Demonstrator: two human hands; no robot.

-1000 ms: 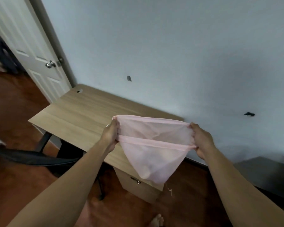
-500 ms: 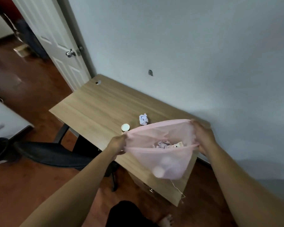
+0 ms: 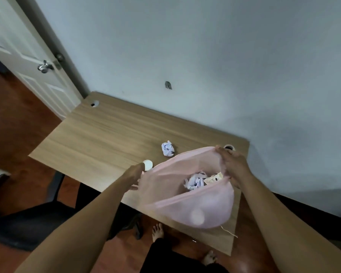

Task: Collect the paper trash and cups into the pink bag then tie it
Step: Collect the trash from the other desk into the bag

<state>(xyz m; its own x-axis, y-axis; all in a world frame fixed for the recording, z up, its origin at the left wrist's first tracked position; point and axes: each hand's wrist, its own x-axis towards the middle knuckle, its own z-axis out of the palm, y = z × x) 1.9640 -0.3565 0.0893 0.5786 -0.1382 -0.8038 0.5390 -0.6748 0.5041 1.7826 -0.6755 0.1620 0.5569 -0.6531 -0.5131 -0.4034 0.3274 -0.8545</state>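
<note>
Bag: a thin pink bag [image 3: 185, 200] hangs over the near right part of the worktop, its mouth stretched wide open and facing up.
Inside the mouth: a wad of crumpled paper [image 3: 195, 182] and a beige scrap [image 3: 214, 177] show in the opening. A pale round shape shows through the lower wall, too blurred to name.
Left hand: the left hand [image 3: 135, 177] grips the left edge of the rim, fingers curled on the plastic.
Right hand: the right hand [image 3: 232, 166] grips the right edge, fingers curled over the rim.
Worktop: a wooden worktop [image 3: 98, 138] stands against a grey wall.
On the worktop: a paper ball [image 3: 167, 149] lies just beyond the bag. A white cup [image 3: 147, 165] stands just beside the left hand. A second cup [image 3: 229, 147] is partly hidden behind the right hand.
Around: a black chair [image 3: 37, 219] stands at the left, a white door [image 3: 18, 56] beyond it, and bare feet [image 3: 158, 231] rest on the wooden floor below.
</note>
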